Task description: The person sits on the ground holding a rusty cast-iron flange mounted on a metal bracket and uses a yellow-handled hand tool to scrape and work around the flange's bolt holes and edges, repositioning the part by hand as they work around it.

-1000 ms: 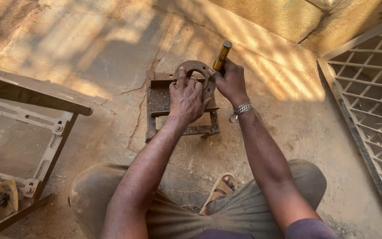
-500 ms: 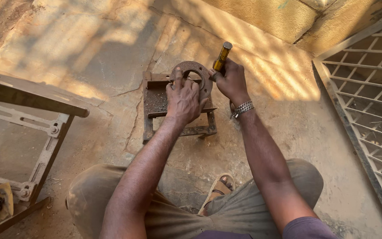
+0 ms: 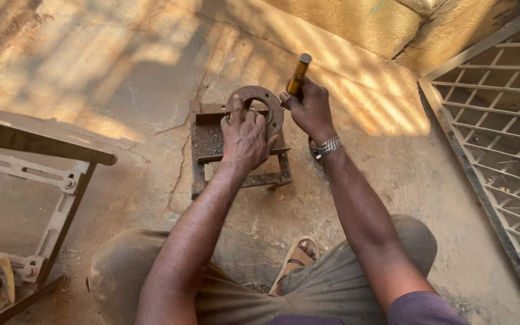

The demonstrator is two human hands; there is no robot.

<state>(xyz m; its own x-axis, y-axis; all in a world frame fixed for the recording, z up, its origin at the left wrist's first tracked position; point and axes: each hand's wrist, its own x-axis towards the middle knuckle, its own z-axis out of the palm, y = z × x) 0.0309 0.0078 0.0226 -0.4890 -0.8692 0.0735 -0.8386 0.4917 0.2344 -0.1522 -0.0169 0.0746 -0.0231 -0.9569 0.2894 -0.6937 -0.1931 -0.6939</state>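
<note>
A rusty round metal ring plate [image 3: 264, 96] with a large centre hole rests on a small rusty square steel frame [image 3: 207, 139] on the concrete floor. My left hand [image 3: 245, 137] lies over the ring's near side and presses it down. My right hand [image 3: 310, 110], with a metal wristwatch [image 3: 328, 145] on the wrist, grips a tool by its yellowish wooden handle [image 3: 299, 74] just right of the ring; the tool's working end is hidden behind my fingers.
A dusty metal stand with slotted bars [image 3: 37, 174] fills the left side. A white metal window grille [image 3: 501, 138] leans at the right. A plastered wall base [image 3: 362, 24] runs along the back. My knees and a sandalled foot [image 3: 299, 256] sit below.
Both hands stay on the ring and the tool. The view has shifted slightly; the handle's tilt looks nearly the same.
</note>
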